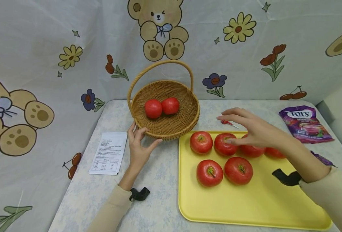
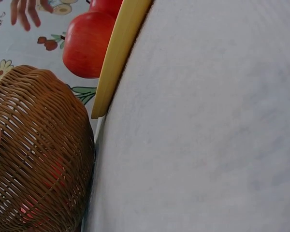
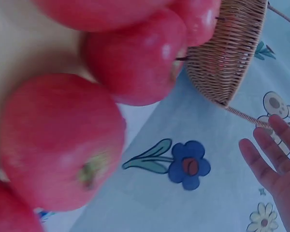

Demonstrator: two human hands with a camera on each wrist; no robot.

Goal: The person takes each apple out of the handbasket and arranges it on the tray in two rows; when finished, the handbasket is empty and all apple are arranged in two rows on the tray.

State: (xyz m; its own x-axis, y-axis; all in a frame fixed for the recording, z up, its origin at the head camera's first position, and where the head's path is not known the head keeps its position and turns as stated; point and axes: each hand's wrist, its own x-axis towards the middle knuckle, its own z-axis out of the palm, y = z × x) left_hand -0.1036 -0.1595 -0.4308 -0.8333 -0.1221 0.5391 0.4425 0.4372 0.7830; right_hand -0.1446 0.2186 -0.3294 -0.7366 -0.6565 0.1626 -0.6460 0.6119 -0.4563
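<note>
Your left hand [image 1: 138, 145] gripped the wicker basket [image 1: 185, 120] rim | right hand [image 1: 250, 129] hovered wide over tray tomatoes [image 1: 225, 144] | two tomatoes [image 1: 161, 107] were in the basket, six left

Eight tomatoes in all: two [image 1: 153, 108] [image 1: 170, 105] in the one wicker basket [image 1: 188, 120], six on the one yellow tray [image 1: 246, 206] — [image 1: 201, 142], [image 1: 225, 145], [image 1: 251, 150], [image 1: 275, 153], [image 1: 209, 173], [image 1: 238, 170]. One printed paper sheet [image 1: 108, 153], one purple candy bag [image 1: 304, 124] and one lollipop [image 1: 227, 123] lie on the bench [image 1: 156, 199].
</note>
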